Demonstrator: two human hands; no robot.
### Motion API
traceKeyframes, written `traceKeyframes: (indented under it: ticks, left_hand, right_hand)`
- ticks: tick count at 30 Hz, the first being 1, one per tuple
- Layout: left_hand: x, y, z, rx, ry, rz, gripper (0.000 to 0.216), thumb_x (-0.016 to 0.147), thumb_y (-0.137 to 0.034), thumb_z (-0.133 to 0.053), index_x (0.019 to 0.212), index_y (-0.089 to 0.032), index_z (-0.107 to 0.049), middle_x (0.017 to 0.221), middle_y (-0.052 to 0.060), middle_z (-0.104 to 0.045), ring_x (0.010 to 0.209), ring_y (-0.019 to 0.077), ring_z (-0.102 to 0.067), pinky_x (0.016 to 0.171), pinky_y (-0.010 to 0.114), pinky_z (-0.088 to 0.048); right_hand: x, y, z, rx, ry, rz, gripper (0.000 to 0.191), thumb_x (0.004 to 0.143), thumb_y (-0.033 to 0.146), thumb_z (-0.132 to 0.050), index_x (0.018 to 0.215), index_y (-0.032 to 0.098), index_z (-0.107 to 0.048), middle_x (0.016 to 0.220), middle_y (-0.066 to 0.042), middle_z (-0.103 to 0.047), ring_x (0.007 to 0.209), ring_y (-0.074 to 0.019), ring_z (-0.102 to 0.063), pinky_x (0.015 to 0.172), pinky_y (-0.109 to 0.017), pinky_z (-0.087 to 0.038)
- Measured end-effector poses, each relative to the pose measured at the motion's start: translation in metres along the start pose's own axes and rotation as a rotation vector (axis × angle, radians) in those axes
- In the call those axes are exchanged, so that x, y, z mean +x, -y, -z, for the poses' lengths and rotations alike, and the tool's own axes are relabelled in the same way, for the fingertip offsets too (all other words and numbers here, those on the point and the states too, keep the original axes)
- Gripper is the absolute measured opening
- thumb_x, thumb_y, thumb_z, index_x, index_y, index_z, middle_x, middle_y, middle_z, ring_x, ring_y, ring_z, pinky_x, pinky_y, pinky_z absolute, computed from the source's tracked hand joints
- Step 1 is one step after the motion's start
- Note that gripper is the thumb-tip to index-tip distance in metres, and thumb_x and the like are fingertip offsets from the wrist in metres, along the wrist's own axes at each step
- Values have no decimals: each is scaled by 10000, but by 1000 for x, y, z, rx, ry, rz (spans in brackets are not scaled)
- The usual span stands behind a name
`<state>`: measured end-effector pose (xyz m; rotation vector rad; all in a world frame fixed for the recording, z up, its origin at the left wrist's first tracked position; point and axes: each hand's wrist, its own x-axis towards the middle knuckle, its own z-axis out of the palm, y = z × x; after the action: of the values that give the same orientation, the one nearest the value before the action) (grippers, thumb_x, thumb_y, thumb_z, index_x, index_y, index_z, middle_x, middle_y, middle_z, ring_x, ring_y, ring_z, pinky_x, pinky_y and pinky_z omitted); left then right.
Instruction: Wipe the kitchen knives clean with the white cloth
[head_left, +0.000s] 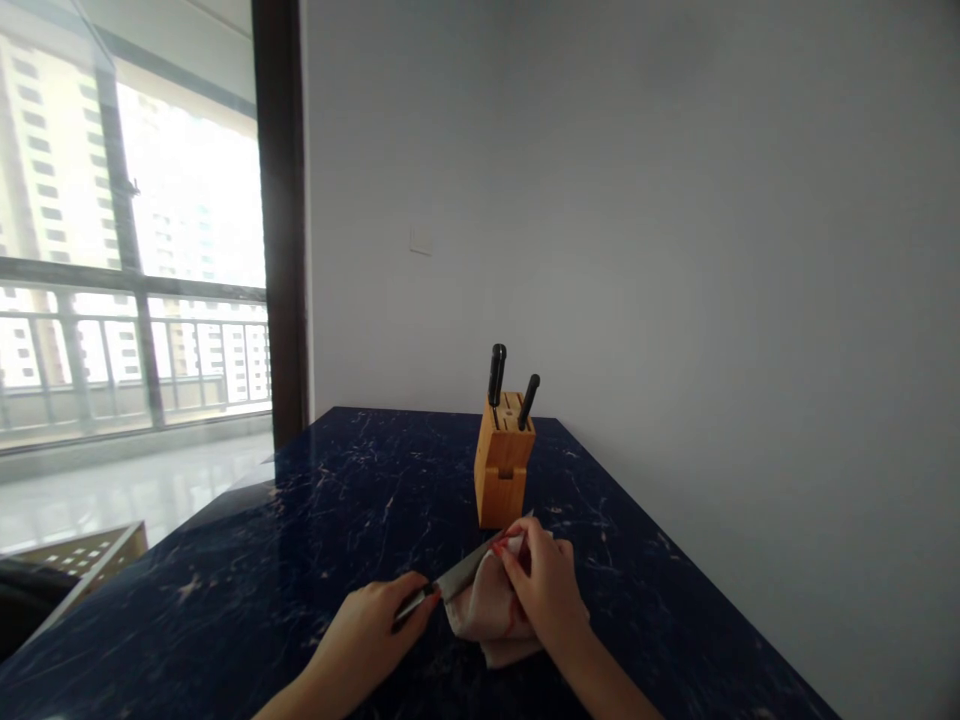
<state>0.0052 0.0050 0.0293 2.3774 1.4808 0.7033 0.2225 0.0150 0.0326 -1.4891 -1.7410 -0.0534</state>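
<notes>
My left hand (380,622) is wrapped round the black handle of a kitchen knife (466,570). The blade points away and to the right, its far end close to my right hand (541,577). A pale cloth with reddish marks (484,610) is pinched in the fingers of my right hand, against the blade near its tip. The cloth's lower part hangs in folds beneath that hand. Just beyond the blade stands a wooden knife block (502,490), upright, with black-handled knives (497,375) in its slots.
The dark blue marbled table (360,490) runs away from me towards a pale wall (675,300). At the lower left is a perforated, light-coloured bin or chair edge (112,570). A glazed balcony door (135,250) is on the left.
</notes>
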Motion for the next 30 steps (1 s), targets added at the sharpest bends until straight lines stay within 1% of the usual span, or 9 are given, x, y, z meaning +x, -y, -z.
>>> traceKeyframes:
  ticks: [3,7,11,17,20,23,26,28,30]
  left_hand:
    - [0,0,1,8,3,0,265,852,-381,-370,835,-267,-608,693,-22,-673,655,150,-632,581,194,-371]
    - [0,0,2,6,22,-3,257,850,-376,-376,844,-269,-610,729,-20,-680,697,155,-637,604,195,-377]
    - [0,1,2,-1,33,-22,259,855,-372,-370,863,-275,-610,743,-21,-683,711,151,-638,612,190,-380]
    - [0,-1,1,54,59,-30,274,855,-379,-362,839,-265,-611,738,-12,-684,704,154,-638,612,193,-380]
    - [-1,-3,0,98,85,-55,259,847,-376,-376,816,-268,-609,754,-15,-685,712,157,-638,610,198,-376]
    - [-3,-3,-1,122,87,-48,256,843,-387,-378,821,-275,-607,767,-15,-688,726,163,-640,605,204,-374]
    - [-3,-2,-1,120,82,-21,268,844,-394,-370,811,-275,-608,750,-15,-689,719,165,-642,598,205,-373]
    - [-2,-2,-1,115,81,-3,272,844,-394,-368,805,-277,-610,741,-16,-689,710,164,-642,597,205,-374]
    - [-2,-3,0,114,80,16,271,841,-396,-372,811,-279,-614,748,-15,-690,721,165,-642,609,206,-377]
  right_hand:
    - [-3,5,-4,39,28,41,108,759,195,-503,851,244,-531,818,10,-617,787,-169,-554,749,-296,-335]
    - [1,-2,-1,18,-5,-4,160,745,125,-475,833,239,-545,827,-2,-609,813,-175,-541,729,-295,-343]
    - [5,-8,3,13,-24,-44,140,737,132,-483,818,231,-542,786,-3,-597,774,-181,-537,711,-304,-349]
    - [-1,0,-5,93,20,-15,117,719,126,-494,742,230,-543,758,2,-589,758,-174,-536,709,-288,-382]
    - [1,-5,-4,117,4,-56,122,719,125,-482,708,227,-549,723,-5,-588,736,-176,-547,693,-285,-408]
    - [4,-12,-1,172,-13,-74,148,743,138,-444,739,227,-562,721,-9,-598,728,-172,-563,685,-280,-430]
    - [3,-8,-1,193,8,-23,177,749,142,-432,818,220,-574,796,-20,-611,786,-167,-565,731,-275,-430]
    - [1,-2,-5,147,28,44,231,720,121,-454,895,214,-573,866,-28,-609,849,-174,-549,782,-286,-410]
    - [-1,1,-7,73,53,102,258,698,95,-457,890,219,-578,871,-25,-605,861,-181,-536,795,-298,-395]
